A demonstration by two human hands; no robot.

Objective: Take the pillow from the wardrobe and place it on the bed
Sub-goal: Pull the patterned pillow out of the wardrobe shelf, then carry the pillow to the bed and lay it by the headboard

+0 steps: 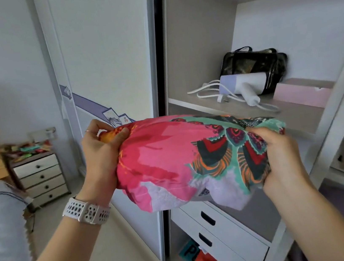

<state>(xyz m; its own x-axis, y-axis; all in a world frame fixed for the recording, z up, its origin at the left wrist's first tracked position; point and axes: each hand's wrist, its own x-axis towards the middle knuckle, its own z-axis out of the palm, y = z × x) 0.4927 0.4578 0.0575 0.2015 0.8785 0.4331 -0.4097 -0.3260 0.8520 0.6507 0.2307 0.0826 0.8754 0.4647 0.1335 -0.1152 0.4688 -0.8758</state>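
A pillow (171, 161) in a pink, teal and orange patterned cover hangs in the air in front of the open wardrobe (196, 45). My left hand (101, 153) grips its left end and wears a white watch on the wrist. My right hand (281, 159) clutches its right end, fingers dug into the fabric. The pillow is clear of the wardrobe shelf (240, 107), just in front of it. The bed (0, 220) with a grey cover lies at the far left edge.
On the shelf lie a white hair dryer (244, 84) with its cord, a black bag (254, 65) and a pink box (302, 92). White drawers (220, 229) sit below. A bedside drawer unit (41, 179) stands by the wall, beyond the sliding door (107, 55).
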